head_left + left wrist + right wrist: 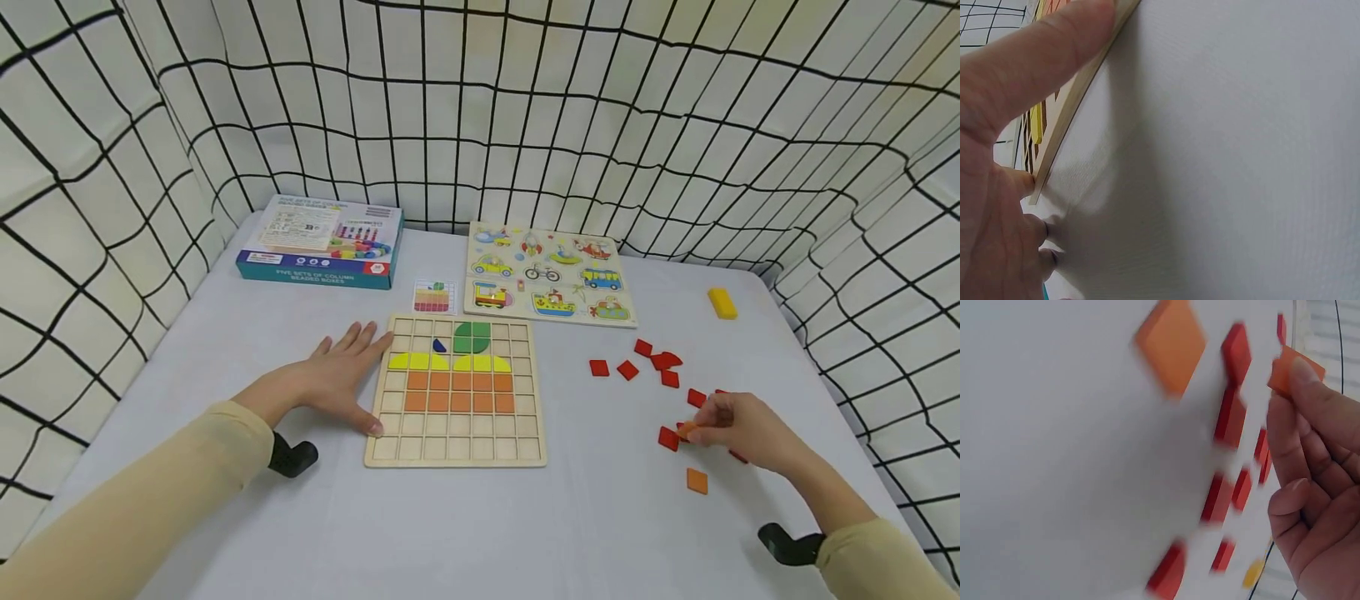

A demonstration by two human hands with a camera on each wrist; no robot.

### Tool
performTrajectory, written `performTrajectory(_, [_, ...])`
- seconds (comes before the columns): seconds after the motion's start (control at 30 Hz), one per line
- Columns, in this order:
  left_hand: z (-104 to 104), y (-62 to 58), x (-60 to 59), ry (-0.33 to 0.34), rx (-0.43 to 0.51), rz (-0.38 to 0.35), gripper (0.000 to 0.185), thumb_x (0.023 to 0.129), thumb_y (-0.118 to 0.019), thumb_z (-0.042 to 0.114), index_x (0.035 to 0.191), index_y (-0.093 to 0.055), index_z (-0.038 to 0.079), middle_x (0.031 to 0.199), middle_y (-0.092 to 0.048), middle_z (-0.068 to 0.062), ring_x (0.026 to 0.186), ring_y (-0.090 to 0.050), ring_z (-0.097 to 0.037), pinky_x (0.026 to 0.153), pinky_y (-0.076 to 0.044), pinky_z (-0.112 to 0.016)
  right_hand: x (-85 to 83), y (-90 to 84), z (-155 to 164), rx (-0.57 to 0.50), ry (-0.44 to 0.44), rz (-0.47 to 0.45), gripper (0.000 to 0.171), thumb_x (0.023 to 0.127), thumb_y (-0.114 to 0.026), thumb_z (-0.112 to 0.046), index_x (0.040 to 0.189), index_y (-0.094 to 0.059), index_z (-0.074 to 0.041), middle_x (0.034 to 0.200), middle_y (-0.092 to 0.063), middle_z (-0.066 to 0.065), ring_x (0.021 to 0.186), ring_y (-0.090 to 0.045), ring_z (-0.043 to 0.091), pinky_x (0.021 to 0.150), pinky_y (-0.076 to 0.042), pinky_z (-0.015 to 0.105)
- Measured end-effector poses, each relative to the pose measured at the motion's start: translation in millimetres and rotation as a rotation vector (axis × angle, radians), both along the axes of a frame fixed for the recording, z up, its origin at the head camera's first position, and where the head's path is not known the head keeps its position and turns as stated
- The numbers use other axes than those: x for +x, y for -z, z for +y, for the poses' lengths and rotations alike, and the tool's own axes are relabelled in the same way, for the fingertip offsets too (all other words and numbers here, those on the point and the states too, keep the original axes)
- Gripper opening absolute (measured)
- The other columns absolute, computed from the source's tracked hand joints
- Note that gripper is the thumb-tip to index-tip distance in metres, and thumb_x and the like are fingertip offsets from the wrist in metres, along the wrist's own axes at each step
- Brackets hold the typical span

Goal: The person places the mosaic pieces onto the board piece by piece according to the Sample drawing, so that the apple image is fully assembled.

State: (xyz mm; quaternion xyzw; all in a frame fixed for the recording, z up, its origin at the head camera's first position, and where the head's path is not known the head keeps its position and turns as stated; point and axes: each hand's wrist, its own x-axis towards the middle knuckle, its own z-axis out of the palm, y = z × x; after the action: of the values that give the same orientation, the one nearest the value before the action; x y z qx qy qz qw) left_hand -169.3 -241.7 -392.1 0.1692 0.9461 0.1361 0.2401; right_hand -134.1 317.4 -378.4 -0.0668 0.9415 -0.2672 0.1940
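- While pinching an orange tile (687,430) at its fingertips, the right hand (738,423) sits among red tiles (628,369), well right of the board (456,390).
- The left hand (335,377) lies flat, fingers straight, touching the board's left edge.

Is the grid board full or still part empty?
Part empty. The board has green, yellow and orange tiles in its middle rows; the bottom rows and edge cells show bare wood.
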Motion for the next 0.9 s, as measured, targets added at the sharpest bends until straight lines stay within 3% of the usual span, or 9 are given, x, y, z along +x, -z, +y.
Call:
performTrajectory(0.23, [1,0.5,1.4,0.002,0.002,0.002,0.140,0.063,-0.086,0.067,0.164,-0.012,0.004,0.170,0.000,-0.028,0.156,0.005,-0.052,0.118,-0.001,-0.078,-33.7,5.2,-79,-0.110,-0.077,0.075,0.015,0.091,-0.078,-0.019,0.102,-0.071,-0.011,0.097,-0.072,0.002,0.091,-0.062,0.019,0.073,-0.056,0.021])
performTrajectory(0.47, [4,-1.6,2.4,0.005,0.000,0.002,0.140,0.064,-0.087,0.066,0.164,-0.012,0.004,0.170,0.000,-0.028,0.156,0.005,-0.052,0.118,-0.001,-0.078,-59.5,5.1,-167,-0.188,-0.148,0.064,0.009,0.092,-0.078,-0.016,0.099,-0.074,-0.011,0.094,-0.071,0.002,0.089,-0.060,0.019,0.077,-0.052,0.026])
performTrajectory(0.7, [2,-1.9,1.9,0.006,-0.011,0.014,0.139,0.064,-0.087,0.066,0.164,-0.012,0.004,0.170,-0.001,-0.028,0.156,0.004,-0.052,0.119,-0.001,-0.078,-75.5,4.1,-240,-0.205,-0.285,0.029,0.010,0.093,-0.077,-0.020,0.097,-0.075,-0.011,0.091,-0.072,-0.001,0.083,-0.059,0.015,0.076,-0.051,0.023])
performTrajectory(0.9, [0,-0.8,0.2,0.004,-0.012,0.008,0.140,0.063,-0.086,0.068,0.164,-0.011,0.004,0.170,0.000,-0.028,0.156,0.005,-0.053,0.118,-0.001,-0.078,-79.0,-6.0,-292,-0.175,-0.404,0.022,0.007,0.093,-0.077,-0.018,0.095,-0.077,-0.011,0.086,-0.073,-0.001,0.078,-0.060,0.012,0.071,-0.051,0.019])
